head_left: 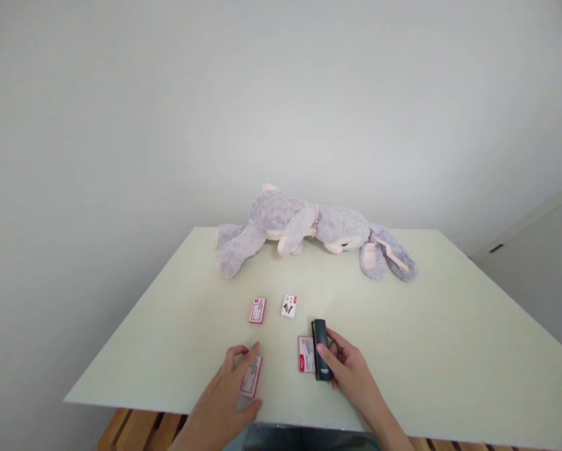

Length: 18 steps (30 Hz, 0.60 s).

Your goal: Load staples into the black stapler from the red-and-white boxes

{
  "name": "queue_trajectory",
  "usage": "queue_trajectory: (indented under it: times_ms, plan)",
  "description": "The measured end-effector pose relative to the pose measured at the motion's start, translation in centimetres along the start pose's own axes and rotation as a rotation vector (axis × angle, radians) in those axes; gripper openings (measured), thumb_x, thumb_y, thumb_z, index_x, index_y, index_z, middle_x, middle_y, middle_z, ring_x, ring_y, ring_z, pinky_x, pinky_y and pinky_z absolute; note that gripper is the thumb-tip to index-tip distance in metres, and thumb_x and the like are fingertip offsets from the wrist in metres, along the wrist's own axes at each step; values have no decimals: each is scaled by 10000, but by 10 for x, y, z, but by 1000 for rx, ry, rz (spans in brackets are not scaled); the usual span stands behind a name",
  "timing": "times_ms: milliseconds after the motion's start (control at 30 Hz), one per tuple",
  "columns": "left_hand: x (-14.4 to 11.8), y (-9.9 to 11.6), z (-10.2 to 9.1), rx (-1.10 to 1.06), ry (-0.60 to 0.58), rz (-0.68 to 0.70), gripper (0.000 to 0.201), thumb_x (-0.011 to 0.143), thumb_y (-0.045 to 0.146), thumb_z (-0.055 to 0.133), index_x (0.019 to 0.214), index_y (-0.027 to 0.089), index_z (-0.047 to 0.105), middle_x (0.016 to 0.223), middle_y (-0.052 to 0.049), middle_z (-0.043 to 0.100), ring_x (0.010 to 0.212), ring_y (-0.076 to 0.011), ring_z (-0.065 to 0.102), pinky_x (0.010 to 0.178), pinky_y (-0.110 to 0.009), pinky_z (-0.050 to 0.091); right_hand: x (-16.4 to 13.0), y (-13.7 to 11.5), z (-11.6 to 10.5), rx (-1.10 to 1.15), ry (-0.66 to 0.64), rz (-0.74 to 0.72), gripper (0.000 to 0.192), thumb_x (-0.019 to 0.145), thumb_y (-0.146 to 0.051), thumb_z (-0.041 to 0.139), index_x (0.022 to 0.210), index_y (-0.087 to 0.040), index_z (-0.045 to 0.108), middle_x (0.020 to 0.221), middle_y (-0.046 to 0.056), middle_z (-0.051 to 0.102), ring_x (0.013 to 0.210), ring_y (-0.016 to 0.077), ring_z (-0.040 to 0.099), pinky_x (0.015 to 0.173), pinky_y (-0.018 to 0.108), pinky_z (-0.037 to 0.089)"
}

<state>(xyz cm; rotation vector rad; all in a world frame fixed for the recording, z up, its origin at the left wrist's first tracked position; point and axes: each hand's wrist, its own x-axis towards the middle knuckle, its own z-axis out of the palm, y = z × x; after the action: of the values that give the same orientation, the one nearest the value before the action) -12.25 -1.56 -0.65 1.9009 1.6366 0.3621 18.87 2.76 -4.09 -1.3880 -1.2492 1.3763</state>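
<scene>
On the near left of the tabletop, my left hand [224,394] lies around a small red-and-white box [250,377]. Its index finger is past the box's far end and its thumb past the near end, with slight gaps, so the fingers look apart rather than gripping. My right hand [349,366] has its thumb and fingers closed on a black stapler [322,351]. The stapler partly covers another red-and-white box [305,354] to its left. Farther back lie a red-bordered box [257,311] and a white box with a dark clip picture [288,307].
A grey-lilac plush rabbit [285,216] lies on its side along the back of the pale table [431,351], ears to the right. Behind it rises a plain wall [281,94]. Wooden slats [135,429] show below the table's front edge.
</scene>
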Motion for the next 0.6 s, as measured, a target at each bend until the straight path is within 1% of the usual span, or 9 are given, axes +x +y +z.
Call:
queue_trajectory:
  times_ms: [67, 100, 167, 233, 267, 333, 433, 533, 600]
  plan:
    - [-1, 7, -6, -51, -82, 20, 838, 761, 140, 619, 1543, 352, 405, 1564, -59, 345, 1316, -252, 562, 1146, -373, 435, 1, 2, 1, 2, -1, -5, 676, 928, -605, 633, 1433, -162, 560, 692, -74, 433, 458, 90, 454, 369, 214, 446]
    - [2, 11, -10, -70, -110, 39, 804, 759, 121, 591, 1516, 344, 436, 1557, -57, 355, 1290, -238, 578, 1125, -357, 448, 1, 3, 1, 2, 2, -5, 676, 928, -605, 633, 1435, -162, 559, 692, -74, 431, 454, 89, 450, 363, 213, 443]
    - [11, 22, -15, -87, -137, 78, 719, 763, 122, 575, 1450, 321, 496, 1476, -58, 445, 1155, -213, 636, 1020, -324, 505, 1, 4, 1, 4, 7, -2, 678, 928, -606, 634, 1436, -164, 559, 698, -72, 435, 447, 84, 443, 353, 210, 435]
    - [26, 39, -14, -71, -113, 109, 649, 763, 151, 597, 1391, 305, 536, 1367, -55, 527, 1004, -198, 657, 909, -307, 535, 1, 4, 2, 8, 10, -2, 684, 925, -610, 637, 1439, -166, 557, 701, -72, 434, 444, 81, 439, 348, 207, 432]
    - [35, 49, -11, -55, -85, 130, 637, 756, 162, 612, 1374, 301, 547, 1336, -54, 545, 986, -202, 650, 898, -311, 533, 1, 3, 3, 12, 10, -2, 688, 923, -612, 638, 1440, -165, 557, 699, -74, 429, 442, 80, 435, 346, 206, 430]
    - [52, 70, -2, -22, -25, 205, 646, 730, 162, 638, 1357, 298, 561, 1324, -56, 555, 1094, -237, 613, 991, -349, 495, 0, 2, 4, 22, 7, -2, 699, 920, -619, 640, 1445, -165, 553, 690, -77, 422, 442, 80, 427, 347, 204, 431]
    - [72, 95, 14, -1, -33, 329, 638, 695, 160, 673, 1314, 291, 594, 1290, -59, 591, 1211, -287, 537, 1071, -409, 433, -3, -2, 4, 31, 5, 0, 696, 919, -629, 633, 1443, -177, 556, 684, -76, 426, 447, 80, 425, 356, 199, 434]
    - [77, 105, 27, -8, -80, 368, 623, 692, 166, 694, 1297, 287, 607, 1248, -54, 623, 1170, -288, 541, 1046, -421, 437, -8, -2, 3, 19, 0, 5, 671, 926, -627, 626, 1428, -186, 570, 678, -76, 427, 443, 79, 420, 357, 193, 423]
    - [73, 106, 32, -17, -91, 377, 666, 709, 175, 712, 1350, 297, 580, 1279, -52, 621, 1194, -287, 535, 1070, -434, 424, -12, -2, 2, 12, 3, 9, 656, 931, -620, 622, 1422, -187, 576, 680, -76, 428, 442, 76, 415, 354, 191, 413]
